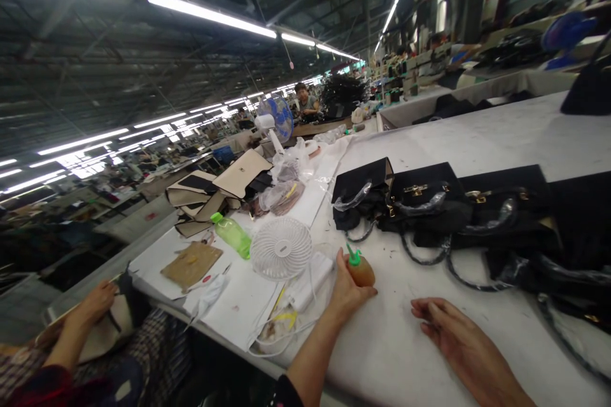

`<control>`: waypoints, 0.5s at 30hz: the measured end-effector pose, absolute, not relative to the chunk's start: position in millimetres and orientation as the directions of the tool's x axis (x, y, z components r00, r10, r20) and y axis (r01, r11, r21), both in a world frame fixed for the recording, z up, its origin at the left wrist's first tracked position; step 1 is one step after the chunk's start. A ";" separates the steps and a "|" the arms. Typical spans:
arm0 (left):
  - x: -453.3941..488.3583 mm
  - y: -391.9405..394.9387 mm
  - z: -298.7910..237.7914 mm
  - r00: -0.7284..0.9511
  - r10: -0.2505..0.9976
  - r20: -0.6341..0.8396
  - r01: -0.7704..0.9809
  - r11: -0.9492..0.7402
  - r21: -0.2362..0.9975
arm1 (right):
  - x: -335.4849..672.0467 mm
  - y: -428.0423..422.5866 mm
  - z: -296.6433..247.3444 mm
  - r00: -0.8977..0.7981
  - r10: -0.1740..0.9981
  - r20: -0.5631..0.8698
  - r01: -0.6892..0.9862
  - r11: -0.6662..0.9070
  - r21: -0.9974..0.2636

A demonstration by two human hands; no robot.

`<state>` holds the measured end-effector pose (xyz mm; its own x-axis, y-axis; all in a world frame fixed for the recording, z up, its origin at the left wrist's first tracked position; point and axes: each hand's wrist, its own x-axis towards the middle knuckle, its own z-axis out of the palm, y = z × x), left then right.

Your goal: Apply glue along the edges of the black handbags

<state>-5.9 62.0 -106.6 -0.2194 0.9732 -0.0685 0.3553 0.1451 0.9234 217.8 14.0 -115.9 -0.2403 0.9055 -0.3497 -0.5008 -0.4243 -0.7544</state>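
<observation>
My left hand point(347, 289) is closed around a small brown glue bottle with a green nozzle point(360, 269), which stands upright on the white table point(477, 140). My right hand point(446, 331) lies flat on the table just right of it, fingers stretched out and holding nothing. A row of black handbags point(429, 200) with gold clasps and plastic-wrapped handles lies on the table beyond both hands. A small white desk fan point(280, 248) sits immediately left of my left hand.
A green bottle point(232, 234) lies by the fan, with a brown leather piece point(191, 264), papers and cables nearby. Beige and black bag panels point(214, 191) are stacked further back. A co-worker's hand point(93, 305) rests on a pale panel at the far left. A standing fan point(274, 117) and another person sit in the distance.
</observation>
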 end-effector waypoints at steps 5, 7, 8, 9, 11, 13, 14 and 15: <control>0.5 47.5 -113.8 -0.222 0.975 0.019 0.332 0.057 0.941 | 218.3 13.5 -115.9 -0.265 0.894 -0.363 -0.492 -0.448 -0.746; 1.9 48.4 -113.6 -0.257 0.966 0.000 0.363 0.097 0.927 | 218.6 13.4 -117.2 -0.267 0.889 -0.371 -0.477 -0.457 -0.751; 2.5 49.8 -113.4 -0.278 0.961 -0.007 0.389 0.119 0.914 | 218.9 13.7 -118.6 -0.266 0.885 -0.381 -0.464 -0.465 -0.754; 3.2 51.7 -113.3 -0.297 0.955 -0.009 0.419 0.139 0.897 | 219.4 14.2 -121.0 -0.260 0.881 -0.395 -0.451 -0.472 -0.757; 5.2 56.0 -114.1 -0.343 0.939 0.002 0.485 0.175 0.856 | 220.8 16.0 -129.3 -0.254 0.868 -0.427 -0.431 -0.497 -0.753; 8.1 60.1 -116.4 -0.417 0.908 0.021 0.529 0.224 0.819 | 222.8 18.1 -143.0 -0.255 0.858 -0.445 -0.434 -0.513 -0.740; 9.6 62.0 -118.0 -0.456 0.889 0.032 0.535 0.245 0.808 | 224.1 19.0 -151.6 -0.259 0.856 -0.447 -0.442 -0.517 -0.733; 11.1 63.6 -119.8 -0.488 0.871 0.047 0.533 0.256 0.807 | 225.5 19.7 -161.0 -0.264 0.854 -0.449 -0.450 -0.521 -0.725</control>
